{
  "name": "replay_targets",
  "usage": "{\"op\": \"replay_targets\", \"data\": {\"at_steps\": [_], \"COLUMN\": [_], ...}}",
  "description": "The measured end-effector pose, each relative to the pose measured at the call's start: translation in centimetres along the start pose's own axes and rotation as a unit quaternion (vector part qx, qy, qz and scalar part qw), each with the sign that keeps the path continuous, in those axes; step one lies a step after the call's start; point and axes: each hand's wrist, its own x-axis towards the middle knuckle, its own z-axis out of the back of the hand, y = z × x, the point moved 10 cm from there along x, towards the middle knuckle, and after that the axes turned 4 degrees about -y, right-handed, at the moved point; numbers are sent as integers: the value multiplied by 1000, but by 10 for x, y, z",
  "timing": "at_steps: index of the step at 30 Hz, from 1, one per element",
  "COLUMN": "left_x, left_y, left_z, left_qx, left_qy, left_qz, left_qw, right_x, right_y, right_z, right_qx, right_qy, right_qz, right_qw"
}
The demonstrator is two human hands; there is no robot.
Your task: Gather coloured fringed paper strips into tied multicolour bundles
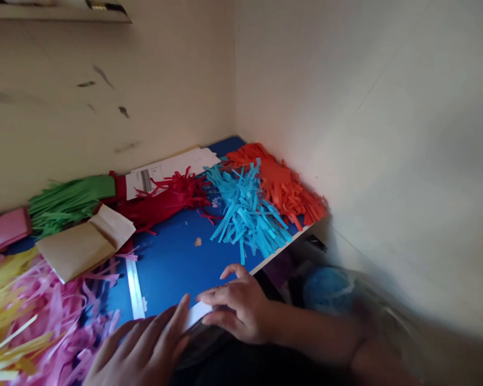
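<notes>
A narrow white strip (198, 313) lies at the front edge of the blue table (169, 279), between my two hands. My right hand (239, 305) pinches its right end between thumb and fingers, with the index finger raised. My left hand (145, 343) rests over the strip's left end, its fingers close together and its thumb mostly hidden below. Left of the strip, a shiny pale band (134, 287) runs across the tabletop.
Fringed paper lies in piles: light blue (249, 214), orange (279, 179), red (165, 198), green (74, 198), pink (60, 305) and yellow (8, 300). A brown envelope (80, 246) and white papers (173, 166) lie among them. Walls stand behind and right; bags (328, 289) sit below the table.
</notes>
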Motion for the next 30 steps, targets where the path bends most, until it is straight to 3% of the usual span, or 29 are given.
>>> {"op": "replay_targets", "data": {"at_steps": [2,5,10,14,18,22,25,30], "left_x": [20,33,34,35,32,32,35,34], "left_y": [-20,-31,-31,-32,-34,-32,-30,-24], "left_z": [5,7,3,5,0,-4,0,11], "left_qx": [3,-37,-71,-78,-69,-49,-34,-17], "left_qy": [5,1,5,5,19,19,-13,-88], "left_qz": [-44,-51,-51,-65,-68,-42,-34,-38], "left_qw": [999,998,996,995,995,998,999,995], "right_x": [-3,-9,-19,-21,-24,-21,-15,-8], "right_y": [5,-1,-9,-11,-7,0,2,-11], "right_z": [-2,1,7,3,9,7,10,9], "right_qx": [-1,19,65,73,54,2,-14,20], "right_qy": [1,-32,-86,-69,-92,-46,-38,-23], "right_qz": [21,-11,-42,-48,-30,14,42,21], "right_qw": [1000,999,993,994,994,999,998,999]}}
